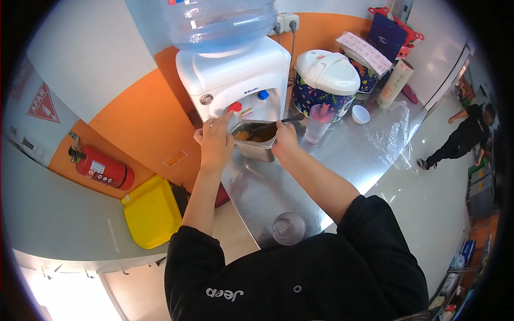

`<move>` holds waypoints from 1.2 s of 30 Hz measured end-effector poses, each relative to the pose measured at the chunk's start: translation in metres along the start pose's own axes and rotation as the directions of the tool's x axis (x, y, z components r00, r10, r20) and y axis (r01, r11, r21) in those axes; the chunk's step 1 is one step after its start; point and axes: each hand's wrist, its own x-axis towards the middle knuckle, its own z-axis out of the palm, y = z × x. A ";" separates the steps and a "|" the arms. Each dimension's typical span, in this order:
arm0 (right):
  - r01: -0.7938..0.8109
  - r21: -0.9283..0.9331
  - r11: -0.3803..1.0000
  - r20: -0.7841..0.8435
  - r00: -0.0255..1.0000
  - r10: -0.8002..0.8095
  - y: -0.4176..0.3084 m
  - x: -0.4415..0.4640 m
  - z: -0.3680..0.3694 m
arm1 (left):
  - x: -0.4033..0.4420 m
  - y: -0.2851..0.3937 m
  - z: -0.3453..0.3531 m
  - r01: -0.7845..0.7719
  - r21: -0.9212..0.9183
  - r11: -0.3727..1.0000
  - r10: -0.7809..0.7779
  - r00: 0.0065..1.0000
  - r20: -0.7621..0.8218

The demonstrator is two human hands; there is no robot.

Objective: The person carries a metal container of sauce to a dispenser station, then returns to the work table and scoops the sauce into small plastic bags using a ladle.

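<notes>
A rectangular stainless steel food pan is held under the taps of a white water dispenser. Brown liquid and an orange-yellow piece show inside it, along with a dark-handled utensil leaning over the rim. My right hand grips the pan's right edge, thumb on the rim. My left hand is at the pan's left side, fingers stretched up to the red tap; whether it presses the tap or also touches the pan is unclear. Beside the red tap sits a blue tap.
On the steel counter stand a clear tumbler, a patterned rice cooker, a white bowl, a plastic-wrap roll and, near me, an empty glass. A fire extinguisher hangs left. Another person walks at right.
</notes>
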 end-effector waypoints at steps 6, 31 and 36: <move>-0.038 -0.033 0.999 -0.044 0.998 0.037 -0.004 0.000 0.002 | -0.002 -0.002 0.001 0.003 -0.046 0.999 -0.003 1.000 -0.004; 0.265 -0.439 0.859 0.129 0.964 -0.232 -0.064 -0.058 -0.242 | -0.284 -0.025 -0.069 0.796 -0.374 0.476 -0.870 0.489 -0.064; 0.537 -0.687 0.489 0.370 0.839 -0.399 -0.113 -0.050 -0.254 | -0.236 0.035 -0.105 0.672 -0.556 0.489 -0.869 0.435 -0.237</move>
